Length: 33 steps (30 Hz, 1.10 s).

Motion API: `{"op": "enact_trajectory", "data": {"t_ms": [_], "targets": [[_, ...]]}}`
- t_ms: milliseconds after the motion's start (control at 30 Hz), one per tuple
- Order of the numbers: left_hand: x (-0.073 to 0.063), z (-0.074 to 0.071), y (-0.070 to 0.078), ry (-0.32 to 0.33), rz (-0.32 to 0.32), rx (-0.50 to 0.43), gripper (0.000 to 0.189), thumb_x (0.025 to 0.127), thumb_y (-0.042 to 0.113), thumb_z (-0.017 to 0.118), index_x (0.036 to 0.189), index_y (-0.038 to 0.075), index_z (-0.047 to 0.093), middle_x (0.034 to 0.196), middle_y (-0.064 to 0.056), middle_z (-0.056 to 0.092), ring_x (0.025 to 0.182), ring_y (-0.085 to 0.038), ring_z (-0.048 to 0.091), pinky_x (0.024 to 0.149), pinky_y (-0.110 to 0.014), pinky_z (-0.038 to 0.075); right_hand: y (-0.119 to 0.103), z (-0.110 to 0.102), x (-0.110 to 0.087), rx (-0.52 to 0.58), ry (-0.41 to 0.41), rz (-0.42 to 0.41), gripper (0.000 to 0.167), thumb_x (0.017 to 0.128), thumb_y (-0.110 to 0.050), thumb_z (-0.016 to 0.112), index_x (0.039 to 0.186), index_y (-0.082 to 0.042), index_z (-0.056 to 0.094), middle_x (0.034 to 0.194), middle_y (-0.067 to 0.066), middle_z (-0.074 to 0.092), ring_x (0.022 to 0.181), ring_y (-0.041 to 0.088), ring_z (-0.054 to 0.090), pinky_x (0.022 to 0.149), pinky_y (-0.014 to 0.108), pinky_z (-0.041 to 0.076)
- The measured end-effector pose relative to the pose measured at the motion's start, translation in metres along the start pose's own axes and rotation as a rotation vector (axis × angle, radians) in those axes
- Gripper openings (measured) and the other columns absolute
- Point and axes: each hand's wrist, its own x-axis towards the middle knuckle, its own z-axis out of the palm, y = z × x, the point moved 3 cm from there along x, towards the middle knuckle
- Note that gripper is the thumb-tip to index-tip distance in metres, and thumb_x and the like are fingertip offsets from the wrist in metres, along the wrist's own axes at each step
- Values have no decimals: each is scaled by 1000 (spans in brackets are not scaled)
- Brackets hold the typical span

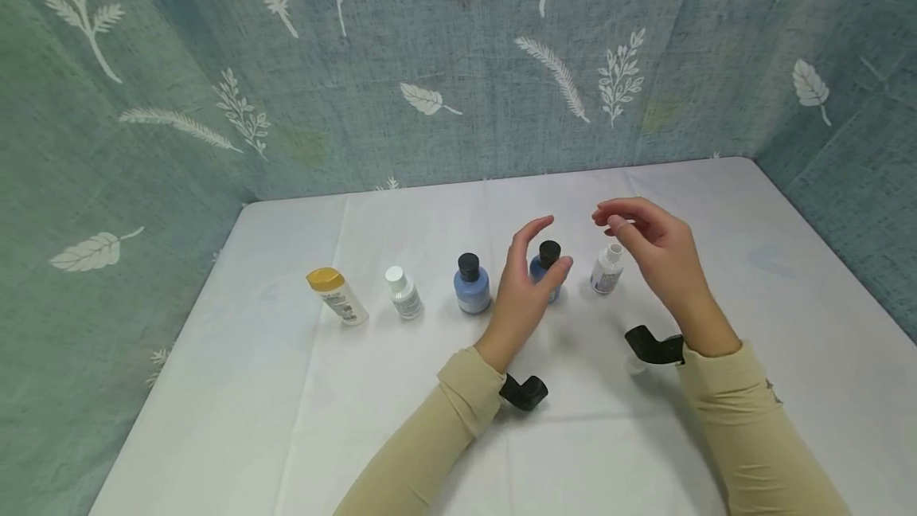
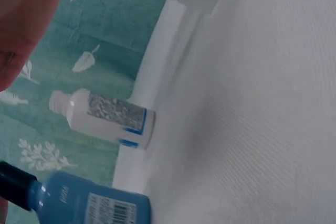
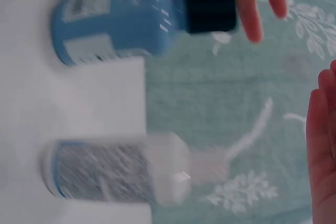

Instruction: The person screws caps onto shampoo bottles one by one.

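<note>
My left hand (image 1: 521, 281) has its thumb and fingers spread around the upper part of a blue bottle with a black cap (image 1: 549, 252), with a gap showing between them. To the right stands a small white bottle (image 1: 606, 271), upright, its neck bare of any cap; in the left wrist view its label is grey with blue. My right hand (image 1: 655, 241) hovers above and just right of that white bottle, fingers loosely bent, nothing visible in them. In the right wrist view, the fingers of this hand (image 3: 321, 129) show at the right edge, apart from both bottles.
Left of my hands stand another blue bottle (image 1: 472, 285), a white-capped bottle (image 1: 404, 293) and a white bottle with a yellow cap (image 1: 337, 295), in a row. A small translucent piece (image 1: 635, 365) lies under my right wrist. A patterned cloth (image 1: 458, 142) hangs behind the white table (image 1: 401, 388).
</note>
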Motion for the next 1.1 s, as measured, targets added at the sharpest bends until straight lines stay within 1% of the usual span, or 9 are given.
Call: {"op": "enact_trajectory", "data": {"t_ms": [167, 233, 333, 433, 533, 633, 767, 967, 1100], "targets": [[-1, 6, 19, 17, 204, 74, 48, 85, 11, 59, 129, 6, 38, 135, -9, 37, 128, -22, 26, 103, -34, 22, -2, -22, 2, -20, 72, -12, 23, 90, -8, 51, 110, 2, 58, 98, 12, 61, 89, 18, 57, 79, 21, 45], [0, 8, 18, 30, 283, 104, 46, 85, 13, 59, 127, 7, 40, 134, -7, 37, 127, -21, 26, 103, -33, 23, 2, -30, 4, -26, 84, -12, 23, 90, -8, 52, 110, 1, 58, 98, 11, 61, 88, 18, 57, 79, 21, 45], [3, 10, 18, 12, 321, 92, 43, 86, 18, 57, 125, 8, 41, 133, -3, 39, 125, -17, 30, 101, -34, 26, 11, -44, 7, -50, 92, 1, 24, 89, -10, 53, 110, -1, 59, 99, 9, 62, 89, 17, 58, 80, 20, 45], [3, 12, 27, -51, 303, 29, 38, 88, 14, 54, 124, 6, 43, 130, -5, 42, 121, -13, 36, 98, -36, 32, 22, -56, 4, -82, 85, 32, 24, 89, -12, 55, 111, -4, 60, 99, 8, 62, 89, 16, 58, 80, 18, 44], [-1, 17, 41, -111, 265, -29, 35, 87, 2, 52, 121, 0, 44, 126, -12, 45, 119, -15, 40, 95, -38, 36, 33, -60, -4, -105, 43, 79, 25, 89, -13, 55, 112, -5, 59, 99, 7, 62, 89, 14, 58, 79, 16, 44], [-2, 26, 37, -160, 216, -32, 36, 88, 3, 50, 124, -1, 42, 126, -13, 46, 119, -16, 40, 97, -35, 34, 45, -59, -14, -116, -23, 118, 25, 89, -12, 54, 113, -5, 58, 101, 7, 61, 89, 14, 57, 78, 15, 44], [-3, 45, 22, -176, 119, -11, 43, 90, 9, 50, 130, 7, 37, 131, -6, 43, 122, -10, 36, 100, -30, 30, 59, -54, -26, -129, -108, 165, 27, 90, -13, 53, 116, -8, 56, 103, 7, 60, 90, 13, 58, 76, 14, 44], [-2, 73, -12, -102, -22, 67, 56, 88, 25, 54, 136, 26, 27, 138, 8, 30, 126, -5, 27, 101, -32, 27, 74, -45, -37, -61, -199, 276, 27, 91, -22, 53, 114, -9, 55, 102, 6, 60, 90, 15, 58, 76, 21, 47], [1, 85, -24, -58, -83, 98, 63, 86, 30, 56, 138, 29, 21, 139, 10, 25, 127, -7, 25, 101, -35, 28, 87, -43, -42, -24, -307, 376, 27, 91, -24, 52, 110, -5, 55, 103, 7, 58, 90, 17, 57, 78, 27, 47]]}}
